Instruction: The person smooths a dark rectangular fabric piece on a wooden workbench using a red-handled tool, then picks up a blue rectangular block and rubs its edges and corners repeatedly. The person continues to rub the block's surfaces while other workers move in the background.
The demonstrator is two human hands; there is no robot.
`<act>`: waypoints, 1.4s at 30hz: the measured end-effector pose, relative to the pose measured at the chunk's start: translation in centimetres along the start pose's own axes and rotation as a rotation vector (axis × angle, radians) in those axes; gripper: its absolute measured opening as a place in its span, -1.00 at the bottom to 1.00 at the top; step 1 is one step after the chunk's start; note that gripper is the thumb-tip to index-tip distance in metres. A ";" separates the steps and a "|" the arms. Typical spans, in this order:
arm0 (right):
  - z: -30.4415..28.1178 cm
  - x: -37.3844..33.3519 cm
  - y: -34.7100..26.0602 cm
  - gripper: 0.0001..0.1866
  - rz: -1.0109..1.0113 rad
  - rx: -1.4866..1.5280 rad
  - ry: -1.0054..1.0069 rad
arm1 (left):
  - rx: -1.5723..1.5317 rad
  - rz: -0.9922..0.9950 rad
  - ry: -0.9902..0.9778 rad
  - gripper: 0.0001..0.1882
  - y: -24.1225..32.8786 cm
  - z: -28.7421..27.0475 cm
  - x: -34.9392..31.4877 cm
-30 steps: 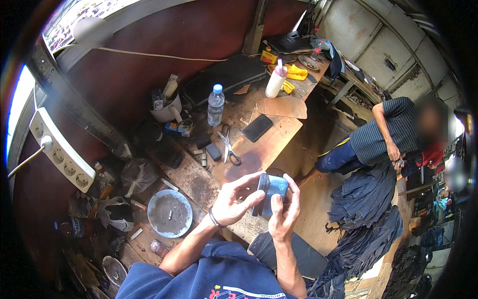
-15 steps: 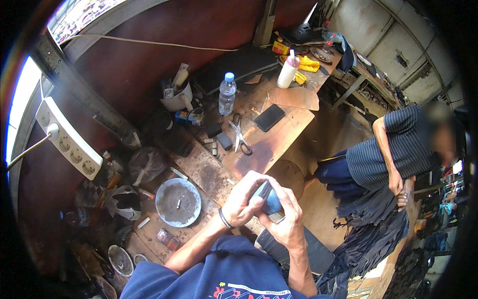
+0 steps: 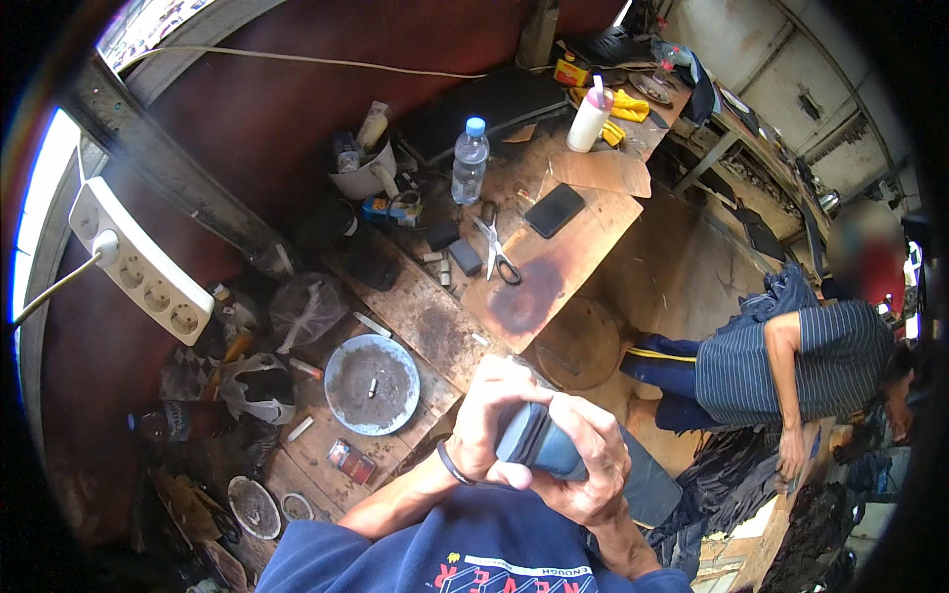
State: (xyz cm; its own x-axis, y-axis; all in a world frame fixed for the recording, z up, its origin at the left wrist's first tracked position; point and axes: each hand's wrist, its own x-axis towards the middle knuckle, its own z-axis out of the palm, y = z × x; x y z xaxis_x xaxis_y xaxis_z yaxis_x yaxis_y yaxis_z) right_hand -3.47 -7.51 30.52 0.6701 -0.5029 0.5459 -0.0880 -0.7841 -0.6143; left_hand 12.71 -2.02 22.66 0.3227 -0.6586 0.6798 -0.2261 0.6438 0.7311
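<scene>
In front of my chest, my left hand (image 3: 482, 419) and my right hand (image 3: 597, 463) both grip a blue-grey, rounded piece with dark layered bands along one edge (image 3: 556, 451). Its exact kind I cannot make out. The left fingers wrap over its upper end, with the thumb at its lower side. On the other side the right fingers curl round it, hiding part of its surface. Left of my hands, a round blue-rimmed dish (image 3: 340, 423) with grey residue and a small stub sits on the wooden bench. Above them lie scissors (image 3: 495, 247) and a black phone (image 3: 555, 211).
A clear water bottle (image 3: 471, 166) and a white bottle with a pink top (image 3: 590, 121) stand on the table. A white power strip (image 3: 138, 262) hangs at left. At right, a person in a striped shirt (image 3: 791, 366) bends beside dark cloth strips (image 3: 727, 484).
The held piece has turned, showing more of its dark banded edge, and my hands have shifted slightly lower. The other person has leaned farther over, away from me.
</scene>
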 end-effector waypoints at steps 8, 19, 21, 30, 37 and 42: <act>-0.8 0.0 2.0 -0.35 -0.173 -0.162 0.000 | -0.323 -0.506 0.013 0.08 2.7 -0.4 2.7; -1.1 1.1 0.5 0.24 0.541 0.397 0.053 | -0.081 -0.299 -0.300 -0.10 2.0 -2.5 3.1; -0.9 1.4 0.6 -0.06 0.368 0.045 -0.020 | 0.028 -0.215 -0.326 -0.13 2.1 -2.4 3.0; -0.5 2.0 -1.2 -0.29 0.117 -0.177 -0.072 | -0.041 -0.360 -0.141 -0.16 1.9 -0.9 1.4; -0.4 1.9 -1.3 -0.30 0.131 -0.203 -0.086 | -0.121 -0.405 -0.016 -0.28 1.7 0.3 -0.1; -0.6 2.2 -1.6 -0.24 0.180 -0.186 -0.127 | -0.178 -0.370 0.027 -0.21 1.2 0.7 -0.8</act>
State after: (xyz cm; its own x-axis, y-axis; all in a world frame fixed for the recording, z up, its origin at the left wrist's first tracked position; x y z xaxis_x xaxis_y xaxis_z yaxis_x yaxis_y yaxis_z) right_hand -2.34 -7.54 33.04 0.7174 -0.5996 0.3548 -0.3398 -0.7457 -0.5731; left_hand 11.53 -0.97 23.04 0.3766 -0.8495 0.3695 0.0716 0.4243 0.9027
